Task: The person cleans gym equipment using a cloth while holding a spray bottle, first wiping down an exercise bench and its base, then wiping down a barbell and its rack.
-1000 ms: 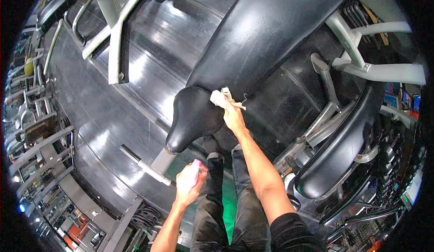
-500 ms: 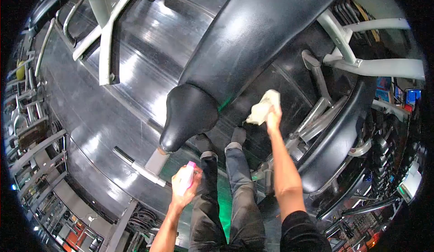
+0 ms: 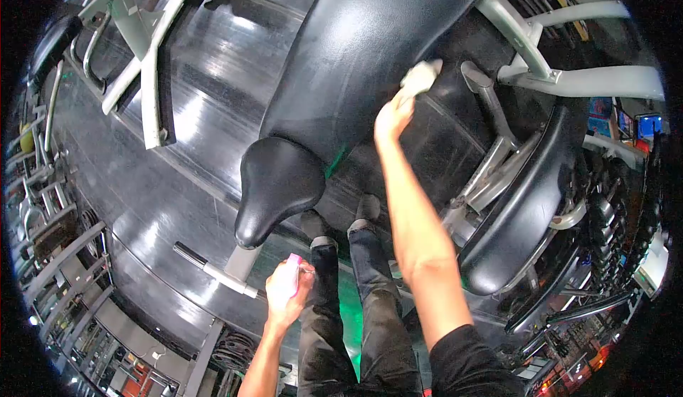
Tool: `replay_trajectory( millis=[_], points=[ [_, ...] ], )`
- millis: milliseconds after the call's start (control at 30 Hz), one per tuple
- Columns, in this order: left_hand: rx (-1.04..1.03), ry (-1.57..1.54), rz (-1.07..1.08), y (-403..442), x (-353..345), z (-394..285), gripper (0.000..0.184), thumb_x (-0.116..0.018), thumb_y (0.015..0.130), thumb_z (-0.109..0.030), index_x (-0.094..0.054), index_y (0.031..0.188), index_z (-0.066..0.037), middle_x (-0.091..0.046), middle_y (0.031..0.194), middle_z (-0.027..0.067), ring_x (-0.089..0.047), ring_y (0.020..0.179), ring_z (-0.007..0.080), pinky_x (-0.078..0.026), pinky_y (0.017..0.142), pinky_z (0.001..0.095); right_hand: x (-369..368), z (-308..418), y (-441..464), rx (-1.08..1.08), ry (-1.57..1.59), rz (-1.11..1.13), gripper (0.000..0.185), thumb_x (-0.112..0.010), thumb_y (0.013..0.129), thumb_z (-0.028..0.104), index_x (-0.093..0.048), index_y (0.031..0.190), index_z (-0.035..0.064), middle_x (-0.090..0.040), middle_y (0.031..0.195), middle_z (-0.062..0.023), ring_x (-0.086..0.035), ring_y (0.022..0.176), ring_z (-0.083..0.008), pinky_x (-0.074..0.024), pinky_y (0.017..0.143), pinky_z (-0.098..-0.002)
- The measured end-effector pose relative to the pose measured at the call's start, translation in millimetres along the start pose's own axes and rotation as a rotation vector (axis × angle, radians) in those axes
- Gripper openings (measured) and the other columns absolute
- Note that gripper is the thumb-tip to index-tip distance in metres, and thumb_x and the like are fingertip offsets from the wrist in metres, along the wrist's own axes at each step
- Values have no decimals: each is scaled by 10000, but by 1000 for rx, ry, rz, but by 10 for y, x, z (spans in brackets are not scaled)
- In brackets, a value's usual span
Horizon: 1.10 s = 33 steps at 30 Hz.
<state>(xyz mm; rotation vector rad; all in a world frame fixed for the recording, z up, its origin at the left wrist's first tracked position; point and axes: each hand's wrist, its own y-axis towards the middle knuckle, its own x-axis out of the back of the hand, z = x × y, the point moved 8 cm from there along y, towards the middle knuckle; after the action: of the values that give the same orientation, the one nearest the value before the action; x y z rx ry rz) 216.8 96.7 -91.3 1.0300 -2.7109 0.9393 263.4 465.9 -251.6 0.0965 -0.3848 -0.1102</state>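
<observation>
The left hand point(image 3: 286, 303) grips a pink-topped bottle point(image 3: 288, 281) (low, likely for clearance), while the right hand point(image 3: 394, 119) clutches a cloth point(image 3: 420, 77), padded backrest point(image 3: 345, 52) alongside.

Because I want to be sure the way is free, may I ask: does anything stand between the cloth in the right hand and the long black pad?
Nothing visible does. The pale cloth in the right hand appears at the edge of the long black pad; whether they touch is unclear.

open floor point(image 3: 156, 191) leftward, pad point(image 3: 356, 59) — blocking ahead
</observation>
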Motion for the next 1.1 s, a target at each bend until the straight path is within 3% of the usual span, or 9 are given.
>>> replay_trajectory(
  millis=[167,300,367,500,567,633,767,900,1100],
  points=[
    [54,-38,-22,-21,-26,136,121,-648,818,-92,-634,917,-25,-648,848,93,-633,756,167,-498,701,282,64,-555,-1617,-85,-123,320,296,-456,867,-21,-524,1155,-50,-510,1230,-281,-535,1082,-417,-465,879,-431],
    [84,-21,-33,12,-16,159,115,-641,819,-89,-629,915,-26,-637,820,81,-615,718,149,-490,674,274,234,-1012,-2594,-124,-127,563,397,-473,837,-45,-499,1231,-11,-591,1075,-268,-587,999,-397,-493,784,-432],
    [90,-4,-29,-12,-26,159,113,-639,821,-88,-627,915,-26,-632,808,76,-607,704,144,-486,663,271,302,-1262,-2970,-443,-300,898,308,-491,849,52,-542,1150,14,-597,1050,-246,-568,983,-425,-465,789,-456],
    [131,-41,-56,-55,6,87,107,-638,817,-88,-621,904,-29,-616,776,62,-592,664,140,-477,630,270,491,-1952,-3374,-798,163,738,361,-474,891,120,-520,1242,50,-645,878,-147,-611,762,-263,-470,698,-358],
    [153,-56,-61,-69,5,69,105,-636,817,-90,-620,903,-31,-614,770,61,-594,660,144,-477,625,274,581,-1734,-2983,-779,309,540,371,-477,895,122,-501,1244,-3,-642,967,-169,-614,804,-261,-474,733,-355],
    [-35,112,-73,-49,13,-38,111,-634,819,-100,-618,906,-33,-622,779,67,-602,662,160,-482,624,282,606,-1115,-2281,-237,10,435,360,-480,900,115,-491,1227,-33,-632,1019,-211,-621,949,-318,-471,810,-364],
    [-63,78,-94,-75,-14,-86,134,-636,817,-96,-618,932,-30,-640,845,92,-626,716,191,-495,673,298,110,-46,-1416,38,156,596,313,-493,888,51,-536,1189,-20,-596,1116,-245,-574,1067,-364,-451,896,-377],
    [-114,66,-46,-166,-81,36,213,-591,828,18,-554,1035,-12,-623,967,111,-607,793,176,-508,708,302,-417,-105,-1677,116,0,902,319,-468,856,-32,-558,1159,10,-612,1099,-209,-580,1056,-353,-460,904,-390],
    [-69,131,-58,-303,-11,65,233,-608,833,4,-541,1056,-10,-622,956,115,-608,797,166,-507,678,293,-328,-318,-2032,-5,13,845,365,-461,846,-45,-539,1185,67,-624,1073,-191,-597,1011,-357,-477,861,-405]
  ],
)
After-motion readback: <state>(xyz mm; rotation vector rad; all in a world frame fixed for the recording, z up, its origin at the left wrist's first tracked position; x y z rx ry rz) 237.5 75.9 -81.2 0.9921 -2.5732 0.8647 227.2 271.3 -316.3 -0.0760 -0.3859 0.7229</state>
